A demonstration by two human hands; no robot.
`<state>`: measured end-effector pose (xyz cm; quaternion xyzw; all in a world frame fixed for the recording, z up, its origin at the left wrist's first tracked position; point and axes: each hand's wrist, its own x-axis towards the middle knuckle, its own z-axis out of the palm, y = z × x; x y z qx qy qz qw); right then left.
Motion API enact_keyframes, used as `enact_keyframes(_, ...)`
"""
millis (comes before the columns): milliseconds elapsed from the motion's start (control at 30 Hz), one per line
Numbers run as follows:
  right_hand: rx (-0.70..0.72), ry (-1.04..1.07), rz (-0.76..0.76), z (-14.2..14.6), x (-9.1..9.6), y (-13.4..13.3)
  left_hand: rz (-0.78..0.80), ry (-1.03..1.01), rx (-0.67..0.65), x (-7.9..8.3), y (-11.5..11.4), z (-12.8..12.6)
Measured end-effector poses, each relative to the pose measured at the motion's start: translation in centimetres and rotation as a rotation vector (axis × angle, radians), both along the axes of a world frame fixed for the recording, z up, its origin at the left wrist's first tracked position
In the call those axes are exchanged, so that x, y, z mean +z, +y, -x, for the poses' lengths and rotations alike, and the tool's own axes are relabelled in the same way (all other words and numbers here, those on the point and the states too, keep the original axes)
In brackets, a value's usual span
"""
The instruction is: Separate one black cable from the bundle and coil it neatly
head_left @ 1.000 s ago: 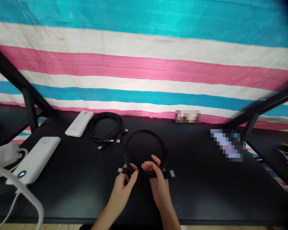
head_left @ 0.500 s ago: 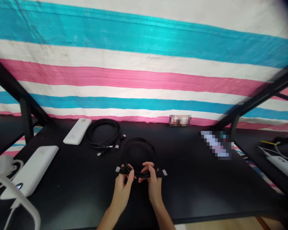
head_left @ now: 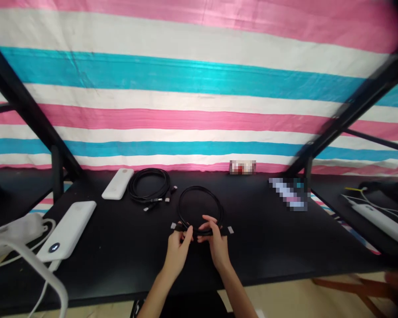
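Note:
A coiled black cable (head_left: 200,188) forms a single ring above the black table, its near side between my hands. My left hand (head_left: 180,245) is closed on the lower left of the ring, thumb on top. A flat plug with a light tip (head_left: 174,226) sticks out left of those fingers. My right hand (head_left: 217,242) curls round the lower right of the ring, its fingers slightly spread. Another light-tipped plug (head_left: 230,230) points out to the right beside it. Parts of the cable are hidden behind the fingers.
A second coiled black cable (head_left: 149,170) with several plugs lies behind, beside a white power bank (head_left: 118,184). Nearer left is a larger white power bank (head_left: 68,232) with a lit display and white cord (head_left: 36,260). Blurred items (head_left: 290,193) lie right. Black frame bars (head_left: 331,132) flank the table (head_left: 268,247).
The camera view has tilted up and shifted, so the table sits differently in the picture. Both hands stay at the ring; my right fingers have loosened and spread a little.

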<state>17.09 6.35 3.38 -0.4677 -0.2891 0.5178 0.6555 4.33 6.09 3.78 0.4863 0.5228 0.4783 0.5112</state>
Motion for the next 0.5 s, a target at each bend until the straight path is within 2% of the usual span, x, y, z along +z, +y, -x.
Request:
enact_keyframes(133,0.008,-0.067,0.017,-0.1,0.0,-1.9,-0.014,0.001,-0.027,0.3,-1.3,0.6)
enact_keyframes(267,0.036,-0.096,0.009,-0.1,0.2,-4.2,0.001,-0.014,-0.059,0.1,-3.7,1.0)
enact_keyframes(333,0.055,0.070,0.000,0.1,0.6,-5.2,0.007,-0.024,-0.087,0.0,-5.2,1.0)
enact_keyframes(500,0.119,0.698,-0.004,-0.1,3.1,-7.7,0.006,-0.026,-0.235,0.3,-10.0,0.4)
